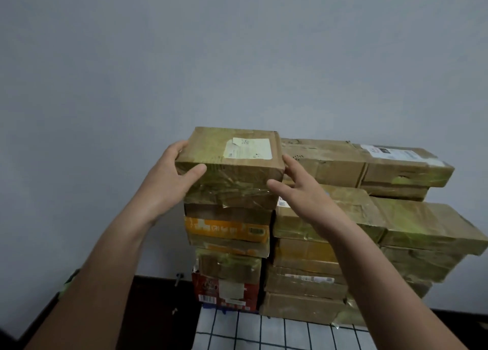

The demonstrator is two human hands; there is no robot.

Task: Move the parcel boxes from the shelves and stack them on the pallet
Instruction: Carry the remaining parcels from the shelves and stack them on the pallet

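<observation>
**Since the stack stands several layers high, much of the job looks done**

While you hold the top parcel box [232, 164], it sits on the left column of the stack, right on the box with the orange band [227, 228]. A taped box and a red box [224, 291] lie lower down. Your left hand [169, 175] grips its left end, thumb pressed on the near face and fingers wrapped round the far edge. Your right hand [298, 191] is at the right front corner with fingers straight and spread. The index finger touches the corner and nothing is clasped.

I judge this box to be all but placed. Its base appears to rest on the one below, though it juts a little past it on the left, so squaring it up is probably what is left of this step.

Beside this column stand 2 more columns of taped brown boxes, packed close together and reaching nearly the same height. A long box with a white label [404, 164] lies across the top on the right. That is a good share of the work done.

What is left you cannot read from here — the shelves are out of view, so the number of boxes waiting is unknown. The pallet is hidden too — only a white checked sheet [264, 331] shows at the foot of the stack.
</observation>
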